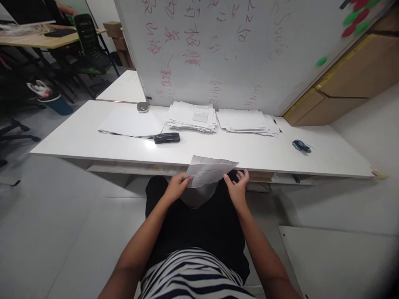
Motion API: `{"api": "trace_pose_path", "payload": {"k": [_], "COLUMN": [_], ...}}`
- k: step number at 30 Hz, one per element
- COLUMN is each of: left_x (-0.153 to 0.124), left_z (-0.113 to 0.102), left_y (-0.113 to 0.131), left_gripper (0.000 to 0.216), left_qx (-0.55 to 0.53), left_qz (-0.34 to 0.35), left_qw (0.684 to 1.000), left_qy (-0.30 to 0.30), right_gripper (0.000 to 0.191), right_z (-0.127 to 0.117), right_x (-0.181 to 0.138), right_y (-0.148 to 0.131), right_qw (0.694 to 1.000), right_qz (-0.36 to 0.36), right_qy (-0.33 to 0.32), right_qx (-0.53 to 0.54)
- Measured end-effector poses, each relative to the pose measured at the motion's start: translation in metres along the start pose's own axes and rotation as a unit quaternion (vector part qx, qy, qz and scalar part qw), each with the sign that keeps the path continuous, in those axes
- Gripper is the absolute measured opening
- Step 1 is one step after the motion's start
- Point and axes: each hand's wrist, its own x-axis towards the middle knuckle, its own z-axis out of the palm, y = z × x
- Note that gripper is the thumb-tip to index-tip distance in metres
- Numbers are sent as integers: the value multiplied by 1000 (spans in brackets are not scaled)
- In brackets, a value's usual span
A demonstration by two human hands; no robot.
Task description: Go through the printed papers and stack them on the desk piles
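A printed sheet of paper (210, 170) is held tilted in front of the desk's near edge, above my lap. My left hand (177, 187) pinches its left side between thumb and fingers. At the lower right edge, my right hand (237, 189) has its thumb against the sheet, with the other fingers curled loosely behind and beside it. Farther back on the white desk (199, 147) lies a black stapler (167, 138), by the corner of some blank white paper (131, 120).
Two paper stacks (191, 116) (246, 120) lie against the whiteboard (212, 54). A small silver round object (142, 107) sits at the back left, a dark blue-black object (301, 145) at the right. Cardboard boxes (349, 79) stand at the right. Under the desktop runs a shelf (137, 168).
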Motion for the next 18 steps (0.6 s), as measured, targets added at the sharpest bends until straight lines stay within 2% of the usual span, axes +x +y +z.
{"api": "trace_pose_path", "payload": {"k": [3, 5, 7, 9, 11, 14, 16, 18], "left_x": [0, -1, -2, 1, 10, 31, 47, 61], "left_z": [-5, -10, -17, -27, -38, -54, -59, -57], "left_y": [3, 11, 24, 42, 62, 84, 86, 79], "left_gripper": [34, 32, 29, 29, 29, 30, 33, 37], "left_qx": [22, 41, 58, 60, 44, -5, -49, -88], "left_qz": [17, 40, 75, 103, 117, 137, 143, 134], "left_qw": [1000, 998, 995, 993, 990, 981, 974, 969], "left_qy": [2, -4, -4, 14, 62, 140, 172, 185], "right_gripper": [92, 71, 49, 38, 32, 26, 27, 30], "right_z": [2, 0, -5, -12, -19, -23, -17, -4], "right_x": [-3, -4, -2, 5, 16, 33, 39, 42], "right_y": [1, -5, -20, -43, -73, -114, -125, -120], "right_qw": [979, 966, 971, 975, 973, 964, 950, 943], "right_qz": [122, 110, 41, -34, -112, -252, -311, -331], "right_qy": [-118, -189, -204, -194, -171, -61, 18, 34], "right_qx": [115, 135, 118, 107, 104, 64, 15, -30]}}
